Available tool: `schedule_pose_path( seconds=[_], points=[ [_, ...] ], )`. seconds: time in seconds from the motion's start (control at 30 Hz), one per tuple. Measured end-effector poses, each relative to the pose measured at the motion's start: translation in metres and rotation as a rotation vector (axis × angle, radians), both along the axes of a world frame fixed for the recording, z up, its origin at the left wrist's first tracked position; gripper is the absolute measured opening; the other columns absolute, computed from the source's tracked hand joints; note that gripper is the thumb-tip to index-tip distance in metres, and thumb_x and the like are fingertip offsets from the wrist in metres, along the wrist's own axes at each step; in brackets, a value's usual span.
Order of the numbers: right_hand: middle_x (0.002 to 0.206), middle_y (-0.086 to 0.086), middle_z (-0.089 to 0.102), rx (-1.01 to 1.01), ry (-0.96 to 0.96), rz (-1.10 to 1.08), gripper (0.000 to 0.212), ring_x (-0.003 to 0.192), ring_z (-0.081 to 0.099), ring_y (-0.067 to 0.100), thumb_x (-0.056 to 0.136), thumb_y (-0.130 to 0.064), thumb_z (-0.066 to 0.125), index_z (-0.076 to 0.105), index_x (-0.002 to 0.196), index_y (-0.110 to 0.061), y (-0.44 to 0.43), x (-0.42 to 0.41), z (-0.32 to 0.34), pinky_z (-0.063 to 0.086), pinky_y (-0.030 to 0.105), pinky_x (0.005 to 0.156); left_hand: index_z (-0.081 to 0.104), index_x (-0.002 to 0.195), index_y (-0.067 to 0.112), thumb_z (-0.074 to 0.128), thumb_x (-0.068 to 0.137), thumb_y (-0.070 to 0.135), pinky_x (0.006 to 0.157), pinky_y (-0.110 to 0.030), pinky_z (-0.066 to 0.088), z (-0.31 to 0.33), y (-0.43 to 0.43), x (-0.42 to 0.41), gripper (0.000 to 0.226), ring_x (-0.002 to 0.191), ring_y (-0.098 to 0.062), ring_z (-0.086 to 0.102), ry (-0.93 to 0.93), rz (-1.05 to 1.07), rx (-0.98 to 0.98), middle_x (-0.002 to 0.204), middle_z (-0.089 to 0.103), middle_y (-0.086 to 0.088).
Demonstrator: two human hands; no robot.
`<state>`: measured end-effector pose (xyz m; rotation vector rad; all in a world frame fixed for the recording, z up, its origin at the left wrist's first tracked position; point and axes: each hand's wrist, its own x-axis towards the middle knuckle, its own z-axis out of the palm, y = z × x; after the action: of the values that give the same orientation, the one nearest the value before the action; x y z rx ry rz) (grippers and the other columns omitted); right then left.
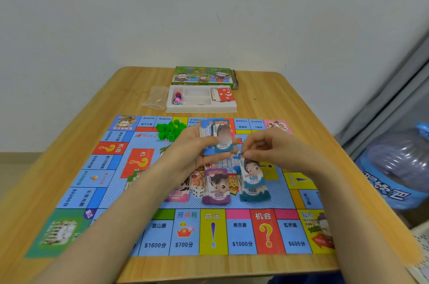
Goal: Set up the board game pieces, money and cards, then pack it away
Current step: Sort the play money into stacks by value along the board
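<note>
A colourful paper game board (241,232) lies flat on the wooden table. My left hand (192,146) grips a fanned stack of play money (217,136) above the board's middle. My right hand (267,146) pinches the top edge of a teal 100 note (251,173), which hangs over a teal 100 pile (254,193). Beside it lie a purple 500 pile (217,189) and a pink 5000 pile (177,195), with a white die (197,192) between them. Several green houses (169,129) are heaped at the board's far side.
A white plastic tray (200,108) behind the board holds small coloured pawns (177,98) and red cards (224,94). The green game box (203,76) stands behind it, a clear plastic bag (156,98) to its left. A blue water jug (399,167) sits right of the table.
</note>
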<state>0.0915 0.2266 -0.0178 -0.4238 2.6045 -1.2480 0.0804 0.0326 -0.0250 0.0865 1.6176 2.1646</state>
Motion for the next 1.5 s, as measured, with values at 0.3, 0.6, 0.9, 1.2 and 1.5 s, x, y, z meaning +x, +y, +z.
schedule_pose_path(
  seconds=[0.3, 0.6, 0.9, 1.2, 1.5],
  points=[
    [0.066, -0.011, 0.064, 0.154, -0.017, 0.018, 0.012, 0.06, 0.057, -0.006, 0.088, -0.02, 0.064, 0.069, 0.077, -0.017, -0.004, 0.001, -0.002, 0.04, 0.01, 0.053, 0.053, 0.094, 0.002, 0.049, 0.094, -0.004, 0.059, -0.024, 0.058, -0.002, 0.0, 0.0, 0.007, 0.083, -0.029, 0.072, -0.007, 0.012, -0.011, 0.094, 0.073, -0.017],
    [0.055, -0.011, 0.057, 0.189, 0.018, -0.005, 0.012, 0.051, 0.05, -0.004, 0.087, -0.021, 0.065, 0.069, 0.078, -0.014, -0.002, -0.001, -0.006, 0.037, 0.012, 0.049, 0.051, 0.099, 0.002, 0.051, 0.093, -0.003, 0.058, -0.023, 0.057, -0.003, 0.0, -0.001, 0.008, 0.083, -0.031, 0.072, -0.021, 0.023, -0.014, 0.1, 0.07, -0.02],
    [0.063, -0.006, 0.062, 0.24, 0.015, -0.015, 0.018, 0.055, 0.05, 0.004, 0.086, -0.025, 0.066, 0.063, 0.069, -0.019, -0.002, -0.001, -0.009, 0.039, 0.019, 0.053, 0.052, 0.115, -0.006, 0.049, 0.094, -0.002, 0.057, -0.022, 0.057, -0.002, -0.001, -0.001, 0.022, 0.084, -0.029, 0.072, -0.012, -0.007, -0.008, 0.097, 0.073, -0.018],
    [0.058, -0.006, 0.054, 0.214, 0.088, -0.037, 0.02, 0.052, 0.044, 0.005, 0.084, -0.027, 0.068, 0.064, 0.071, -0.013, -0.002, -0.002, -0.009, 0.036, 0.018, 0.053, 0.052, 0.103, -0.001, 0.05, 0.094, -0.002, 0.06, -0.024, 0.058, 0.001, -0.001, 0.001, 0.01, 0.085, -0.03, 0.072, -0.024, -0.004, -0.011, 0.099, 0.072, -0.019],
    [0.078, 0.0, 0.064, -0.198, 0.263, -0.158, 0.013, 0.071, 0.058, 0.007, 0.091, -0.014, 0.06, 0.057, 0.096, -0.026, -0.015, -0.004, -0.011, 0.046, 0.021, 0.068, 0.057, 0.111, 0.001, 0.06, 0.088, 0.001, 0.054, -0.018, 0.055, 0.001, 0.0, 0.003, 0.023, 0.079, -0.026, 0.073, 0.001, -0.058, -0.075, 0.093, 0.075, -0.01]
  ],
)
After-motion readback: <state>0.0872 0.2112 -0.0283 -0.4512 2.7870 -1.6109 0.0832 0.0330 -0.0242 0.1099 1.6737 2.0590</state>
